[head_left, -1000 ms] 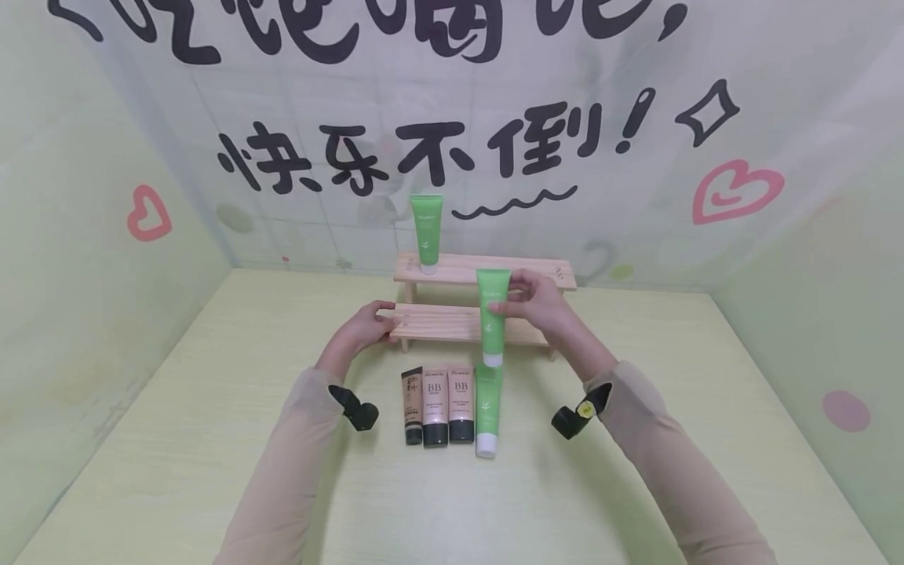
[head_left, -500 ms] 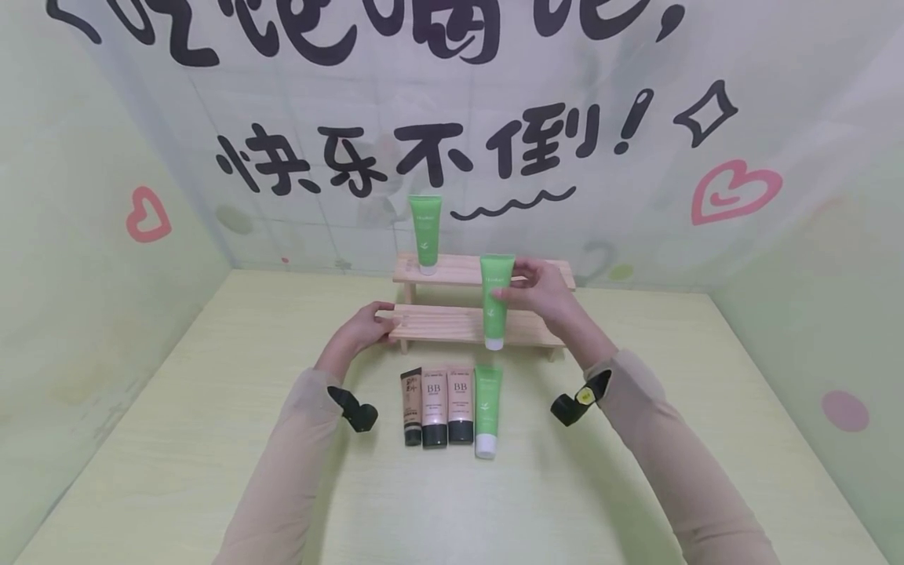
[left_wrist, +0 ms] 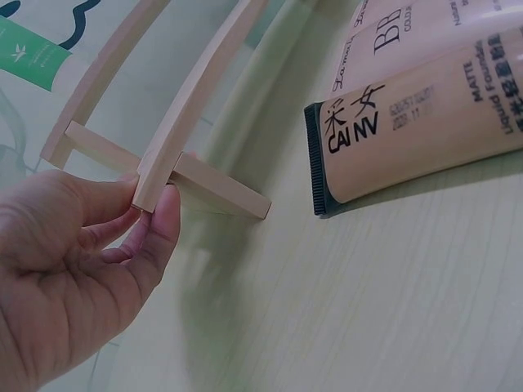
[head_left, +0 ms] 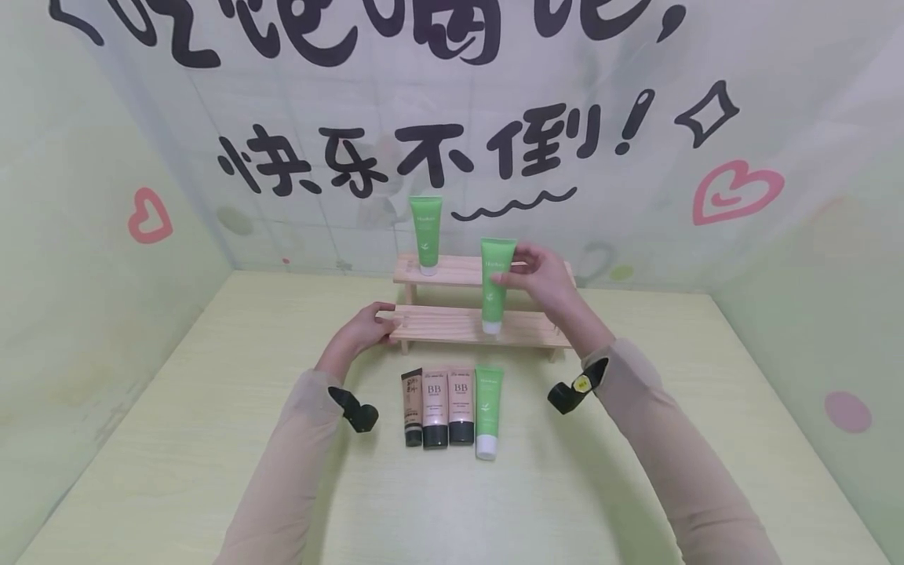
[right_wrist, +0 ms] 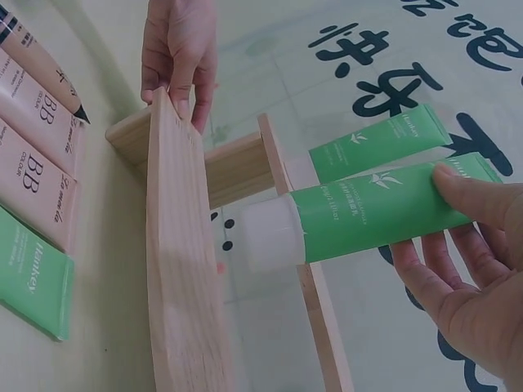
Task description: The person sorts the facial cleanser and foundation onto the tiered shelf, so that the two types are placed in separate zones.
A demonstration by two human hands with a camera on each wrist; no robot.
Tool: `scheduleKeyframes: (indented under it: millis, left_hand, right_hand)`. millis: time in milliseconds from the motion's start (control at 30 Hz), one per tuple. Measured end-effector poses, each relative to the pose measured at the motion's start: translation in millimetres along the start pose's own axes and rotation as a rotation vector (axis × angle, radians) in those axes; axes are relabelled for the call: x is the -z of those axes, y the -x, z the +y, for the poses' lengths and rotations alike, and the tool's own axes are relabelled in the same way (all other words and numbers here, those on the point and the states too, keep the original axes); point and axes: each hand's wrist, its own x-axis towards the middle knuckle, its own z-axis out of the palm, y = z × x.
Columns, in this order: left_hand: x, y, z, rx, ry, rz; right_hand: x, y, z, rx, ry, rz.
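Note:
My right hand (head_left: 544, 281) holds a green squeeze tube (head_left: 497, 286) upright, white cap down, in front of the wooden two-step rack (head_left: 445, 323). In the right wrist view the thumb lies on one face of that tube (right_wrist: 384, 204) with fingers behind it. My left hand (head_left: 363, 328) grips the left end of the lower step; the left wrist view shows thumb and fingers pinching the board end (left_wrist: 155, 180). Another green tube (head_left: 426, 235) stands on its cap at the left of the upper step.
On the table before the rack lie a brown foundation tube (head_left: 413, 408), two pink BB cream tubes (head_left: 435, 408) and a green tube (head_left: 487, 412), side by side. A printed wall sheet (head_left: 318, 227) rises behind the rack.
My right hand has raised the green tube and moved it back toward the upper step, slightly right. The left hand has stayed on the rack.

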Motion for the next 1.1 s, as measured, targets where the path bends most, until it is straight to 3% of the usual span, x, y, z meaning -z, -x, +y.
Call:
scheduleKeyframes:
  millis: [467, 1100]
  left_hand:
    - [1.3, 5.8, 2.1, 0.009, 0.004, 0.006]
    - [0.7, 4.1, 3.6, 0.003, -0.035, 0.014]
  right_hand:
    - [3, -15, -12, 0.034, 0.029, 0.061]
    - [6, -43, -14, 0.106, -0.053, 0.153]
